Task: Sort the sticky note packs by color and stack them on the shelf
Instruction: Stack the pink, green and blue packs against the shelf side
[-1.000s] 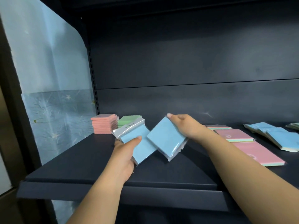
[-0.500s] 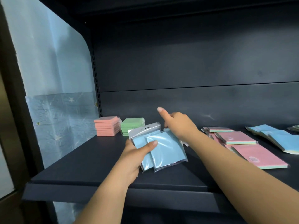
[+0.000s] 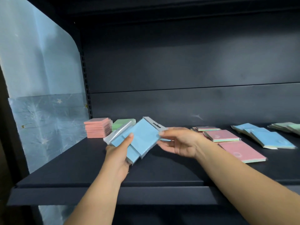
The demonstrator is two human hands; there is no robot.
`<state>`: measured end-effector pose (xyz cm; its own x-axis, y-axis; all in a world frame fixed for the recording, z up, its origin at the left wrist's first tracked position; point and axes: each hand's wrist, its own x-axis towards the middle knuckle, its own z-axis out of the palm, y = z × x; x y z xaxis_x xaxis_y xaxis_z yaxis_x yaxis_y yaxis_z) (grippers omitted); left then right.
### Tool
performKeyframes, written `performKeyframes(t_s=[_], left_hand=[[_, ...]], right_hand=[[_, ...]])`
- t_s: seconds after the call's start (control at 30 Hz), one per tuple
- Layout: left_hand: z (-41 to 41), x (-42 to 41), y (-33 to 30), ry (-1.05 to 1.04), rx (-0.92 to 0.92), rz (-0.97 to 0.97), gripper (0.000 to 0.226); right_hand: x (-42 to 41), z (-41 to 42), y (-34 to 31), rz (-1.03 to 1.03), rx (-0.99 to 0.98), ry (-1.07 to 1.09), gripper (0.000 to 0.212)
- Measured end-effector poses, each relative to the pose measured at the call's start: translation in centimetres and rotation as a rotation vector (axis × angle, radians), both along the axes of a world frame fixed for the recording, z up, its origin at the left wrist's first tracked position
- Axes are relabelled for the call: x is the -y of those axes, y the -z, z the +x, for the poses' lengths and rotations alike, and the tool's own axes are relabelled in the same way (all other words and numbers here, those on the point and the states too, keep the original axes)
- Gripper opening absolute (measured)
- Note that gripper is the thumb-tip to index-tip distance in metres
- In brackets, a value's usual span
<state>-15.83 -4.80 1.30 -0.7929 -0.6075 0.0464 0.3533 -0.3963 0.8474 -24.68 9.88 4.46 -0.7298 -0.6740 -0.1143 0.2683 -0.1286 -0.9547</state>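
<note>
Blue packs (image 3: 139,140) are fanning out at centre frame above the shelf (image 3: 81,166), the left hand (image 3: 118,156) gripping them, the right hand (image 3: 178,142) now pinching their edge after pointing a moment earlier; pink stack (image 3: 97,127) waiting at left, blue stacking seemingly next.

You won't find any readable text here — no words, brands or numbers. The pink packs (image 3: 221,135) toward the right end of the shelf (image 3: 162,172) each carry a small round pale mark, as does a blue pack (image 3: 274,141) beside them — all too blurred to make out.
</note>
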Motion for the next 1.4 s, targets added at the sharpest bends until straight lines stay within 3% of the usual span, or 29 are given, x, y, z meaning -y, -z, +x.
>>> performKeyframes(t_s=[0.17,0.3,0.43,0.6,0.67,0.77,0.93,1.07,1.23,1.4], left_hand=[[-0.1,-0.3,0.1,0.038,0.043,-0.107,0.035],[0.2,-0.3,0.0,0.049,0.061,-0.116,0.040],[0.3,-0.3,-0.1,0.061,0.035,-0.121,0.044],[0.6,-0.6,0.0,0.138,0.032,-0.230,0.033],[0.7,-0.6,0.0,0.151,0.025,-0.234,0.029],[0.8,-0.8,0.0,0.191,-0.026,-0.242,0.028],[0.6,-1.2,-0.1,0.191,-0.011,-0.425,0.046],[0.2,-1.7,-0.2,0.212,0.039,-0.550,0.049],[-0.1,-1.8,0.2,0.242,0.131,-0.563,0.054],[-0.5,-2.1,0.6,0.202,0.168,-0.542,0.057]], right_hand=[[2.5,0.5,1.0,-0.265,0.160,0.303,0.016],[2.5,0.5,-0.3,-0.384,0.108,0.371,0.009],[2.2,0.9,-1.3,-0.228,-0.132,0.268,0.004],[2.8,1.6,-1.3,-0.166,-0.247,0.171,0.021],[2.9,1.4,-0.9,-0.178,-0.247,0.149,0.021],[2.5,1.2,-0.5,-0.114,-0.203,0.116,0.003],[1.3,0.9,-0.2,-0.057,-0.135,-0.033,0.026],[1.1,0.9,0.6,-0.091,-0.155,0.089,0.030],[1.6,1.1,2.2,-0.053,-0.102,0.110,0.041],[1.4,1.3,2.3,-0.078,-0.116,0.032,0.029]])
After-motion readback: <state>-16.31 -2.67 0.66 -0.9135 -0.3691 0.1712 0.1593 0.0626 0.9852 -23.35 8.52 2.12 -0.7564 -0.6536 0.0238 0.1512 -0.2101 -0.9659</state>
